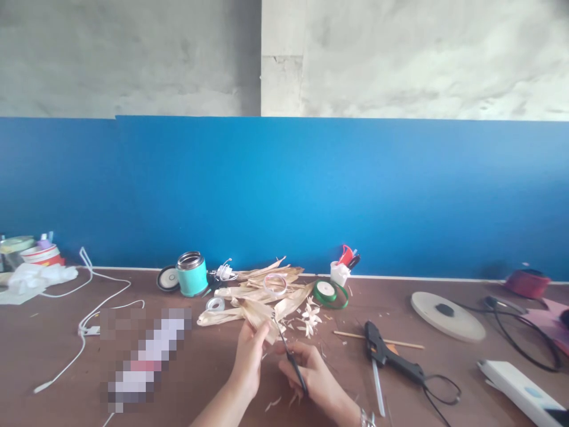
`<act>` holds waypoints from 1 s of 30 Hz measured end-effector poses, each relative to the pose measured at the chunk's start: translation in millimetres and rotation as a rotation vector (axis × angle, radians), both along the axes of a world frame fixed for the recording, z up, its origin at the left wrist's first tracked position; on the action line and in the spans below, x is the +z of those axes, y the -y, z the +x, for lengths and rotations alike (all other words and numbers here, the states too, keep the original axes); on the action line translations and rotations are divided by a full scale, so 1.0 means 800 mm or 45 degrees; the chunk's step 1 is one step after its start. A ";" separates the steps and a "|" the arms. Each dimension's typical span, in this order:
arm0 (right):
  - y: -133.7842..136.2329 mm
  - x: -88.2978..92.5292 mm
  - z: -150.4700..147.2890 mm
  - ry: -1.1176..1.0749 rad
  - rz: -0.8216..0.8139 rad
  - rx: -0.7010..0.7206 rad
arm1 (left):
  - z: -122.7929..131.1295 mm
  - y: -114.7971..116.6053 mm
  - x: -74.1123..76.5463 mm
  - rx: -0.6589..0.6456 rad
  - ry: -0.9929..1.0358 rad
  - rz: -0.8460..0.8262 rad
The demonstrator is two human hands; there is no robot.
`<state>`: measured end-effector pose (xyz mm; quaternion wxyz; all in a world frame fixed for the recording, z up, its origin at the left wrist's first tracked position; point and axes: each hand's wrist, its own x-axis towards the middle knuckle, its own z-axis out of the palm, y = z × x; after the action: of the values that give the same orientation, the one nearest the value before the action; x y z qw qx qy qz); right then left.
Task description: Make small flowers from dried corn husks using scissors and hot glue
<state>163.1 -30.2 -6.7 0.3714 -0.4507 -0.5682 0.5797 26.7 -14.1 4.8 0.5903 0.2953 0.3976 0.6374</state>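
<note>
My left hand (249, 359) pinches a pale dried corn husk strip (262, 315) and holds it up over the brown table (204, 367). My right hand (311, 373) is closed round the handles of black scissors (288, 351), whose blades point up into the husk. More dried husks (262, 284) lie in a pile just behind. Small white husk flowers (310, 317) lie to the right of the held strip. Husk scraps are scattered under my hands.
A teal jar (192, 274), tape rolls (216, 304), green ribbon spool (329, 293) and a white cup with pens (341, 270) stand behind. A black glue gun (391, 354) and wooden stick (377, 340) lie right. White cables (89, 308) trail left; round white disc (447, 315) right.
</note>
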 end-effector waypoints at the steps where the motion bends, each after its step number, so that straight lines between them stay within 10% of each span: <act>1: 0.000 -0.001 0.000 -0.003 0.007 -0.002 | 0.000 0.000 -0.001 -0.003 0.006 0.005; 30: 0.002 0.004 0.002 -0.008 -0.001 -0.020 | 0.001 0.004 0.013 -0.042 0.003 -0.031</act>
<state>164.9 -31.5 -3.2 0.3777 -0.4535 -0.5631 0.5784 27.4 -17.6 15.0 0.6048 0.2936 0.3998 0.6230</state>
